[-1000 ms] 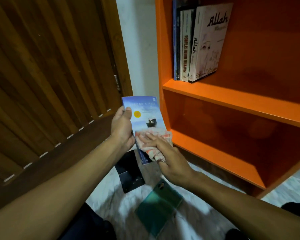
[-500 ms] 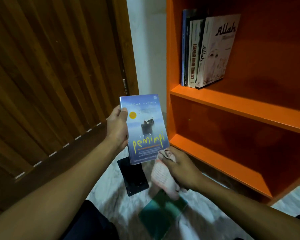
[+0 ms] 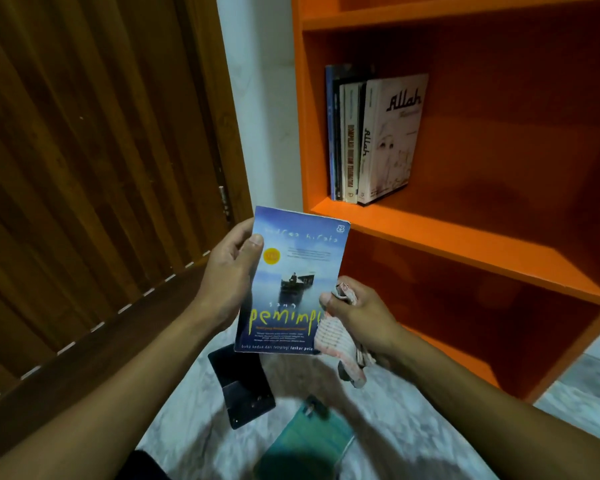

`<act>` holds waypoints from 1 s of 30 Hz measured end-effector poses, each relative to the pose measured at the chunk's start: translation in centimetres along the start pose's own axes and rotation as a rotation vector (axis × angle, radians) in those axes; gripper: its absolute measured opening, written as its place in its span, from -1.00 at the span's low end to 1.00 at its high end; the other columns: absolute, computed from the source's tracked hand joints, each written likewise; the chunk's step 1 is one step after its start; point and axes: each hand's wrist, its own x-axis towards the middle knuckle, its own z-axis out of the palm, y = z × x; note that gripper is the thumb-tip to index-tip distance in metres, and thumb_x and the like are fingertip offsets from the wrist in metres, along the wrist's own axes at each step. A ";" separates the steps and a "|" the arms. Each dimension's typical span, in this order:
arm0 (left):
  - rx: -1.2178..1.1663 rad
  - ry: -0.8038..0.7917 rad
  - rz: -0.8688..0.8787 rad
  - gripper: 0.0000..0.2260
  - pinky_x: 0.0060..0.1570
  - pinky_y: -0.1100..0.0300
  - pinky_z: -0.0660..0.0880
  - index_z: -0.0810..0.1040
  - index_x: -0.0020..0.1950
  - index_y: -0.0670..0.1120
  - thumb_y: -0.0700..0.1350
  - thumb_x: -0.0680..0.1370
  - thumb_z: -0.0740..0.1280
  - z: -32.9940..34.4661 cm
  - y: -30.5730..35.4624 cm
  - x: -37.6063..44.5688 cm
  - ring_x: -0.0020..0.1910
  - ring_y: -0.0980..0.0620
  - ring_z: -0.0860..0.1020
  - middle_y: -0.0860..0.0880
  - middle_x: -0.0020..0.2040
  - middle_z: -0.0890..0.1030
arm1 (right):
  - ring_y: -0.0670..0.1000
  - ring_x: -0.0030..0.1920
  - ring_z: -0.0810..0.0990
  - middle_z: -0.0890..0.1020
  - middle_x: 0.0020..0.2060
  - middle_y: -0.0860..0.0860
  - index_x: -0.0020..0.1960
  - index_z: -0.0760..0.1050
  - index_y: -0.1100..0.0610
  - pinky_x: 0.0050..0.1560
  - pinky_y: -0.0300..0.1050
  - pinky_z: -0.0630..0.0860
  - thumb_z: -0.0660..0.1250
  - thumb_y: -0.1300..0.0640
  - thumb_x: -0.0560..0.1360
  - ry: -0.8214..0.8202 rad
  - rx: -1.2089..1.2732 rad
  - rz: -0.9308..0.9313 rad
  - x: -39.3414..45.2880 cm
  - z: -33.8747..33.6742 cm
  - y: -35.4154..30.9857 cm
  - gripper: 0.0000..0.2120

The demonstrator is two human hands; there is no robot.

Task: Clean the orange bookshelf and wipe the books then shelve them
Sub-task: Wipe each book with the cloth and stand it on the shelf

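My left hand (image 3: 227, 282) grips the left edge of a blue paperback (image 3: 291, 282) with yellow title lettering, held upright in front of the orange bookshelf (image 3: 465, 244). Fingers of my right hand (image 3: 359, 315) curl round a pale striped cloth (image 3: 340, 341), and its thumb presses the book's lower right edge. A few books (image 3: 371, 140) stand at the left end of the middle shelf, the outer one white with black lettering. The shelf below them holds nothing that I can see.
A brown wooden door (image 3: 94, 168) fills the left. A white wall strip (image 3: 260, 98) separates it from the shelf. On the pale marble floor (image 3: 194, 427) lie a black book (image 3: 243, 386) and a green book (image 3: 305, 445) between my arms.
The cloth has come off the book's cover and now hangs from my right hand at the lower right edge. The book has been raised and turned upright toward the shelf.
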 end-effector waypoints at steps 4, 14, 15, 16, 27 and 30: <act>0.026 -0.080 0.060 -0.74 0.17 -0.19 0.53 0.53 0.32 0.10 -0.10 0.64 0.26 0.4 1.3 2.1 0.19 -0.19 0.62 -0.10 0.22 0.65 | -0.14 -0.29 0.51 0.60 -0.28 -0.07 -0.07 0.53 0.15 -0.25 -0.23 0.40 0.34 0.23 0.58 0.082 -0.034 -0.083 0.9 -2.6 -3.9 -0.95; 0.340 -0.109 0.002 -0.90 -0.36 0.00 0.63 0.57 -0.07 -0.10 -0.29 0.58 0.37 5.5 3.0 8.7 -0.33 -0.03 0.52 -0.09 -0.26 0.46 | -0.05 -0.28 0.52 0.61 -0.29 0.05 -0.10 0.56 0.13 -0.20 -0.06 0.41 0.37 0.14 0.57 0.278 -0.108 -0.179 5.6 -10.9 -11.6 -0.91; 0.332 -0.097 -0.003 -0.91 -0.31 -0.03 0.62 0.54 -0.09 -0.13 -0.28 0.58 0.37 6.6 2.9 9.4 -0.32 -0.05 0.53 -0.09 -0.27 0.47 | -0.04 -0.26 0.57 0.64 -0.27 -0.02 -0.10 0.57 0.06 -0.19 0.00 0.47 0.39 0.12 0.55 0.329 -0.120 -0.189 6.2 -11.7 -11.8 -0.94; 0.344 -0.072 0.005 -0.90 -0.32 -0.01 0.60 0.52 -0.11 -0.13 -0.27 0.58 0.37 7.6 2.4 10.3 -0.32 -0.06 0.52 -0.10 -0.28 0.47 | -0.01 -0.20 0.62 0.67 -0.21 -0.04 -0.08 0.57 -0.02 -0.12 0.09 0.54 0.40 0.11 0.53 0.397 -0.133 -0.199 6.7 -12.5 -11.9 -0.96; 0.387 0.182 0.048 -0.66 -0.37 0.18 0.36 0.30 -0.26 -0.02 -0.32 0.56 0.36 20.8 -1.8 18.0 -0.41 0.07 0.29 0.02 -0.40 0.36 | 0.17 -0.03 0.66 0.63 0.01 0.06 0.13 0.42 -0.06 -0.02 0.30 0.61 0.39 -0.18 0.42 0.646 -0.102 -0.095 7.2 -18.3 -10.4 -0.63; 0.424 0.281 -0.007 -0.79 -0.43 0.18 0.22 0.37 -0.21 -0.13 -0.35 0.54 0.31 23.2 -3.2 18.8 -0.31 -0.05 0.40 -0.10 -0.29 0.48 | 0.23 -0.06 0.66 0.63 -0.06 0.11 0.05 0.44 -0.01 -0.04 0.29 0.61 0.41 -0.15 0.46 0.668 -0.060 -0.069 7.0 -19.8 -9.8 -0.70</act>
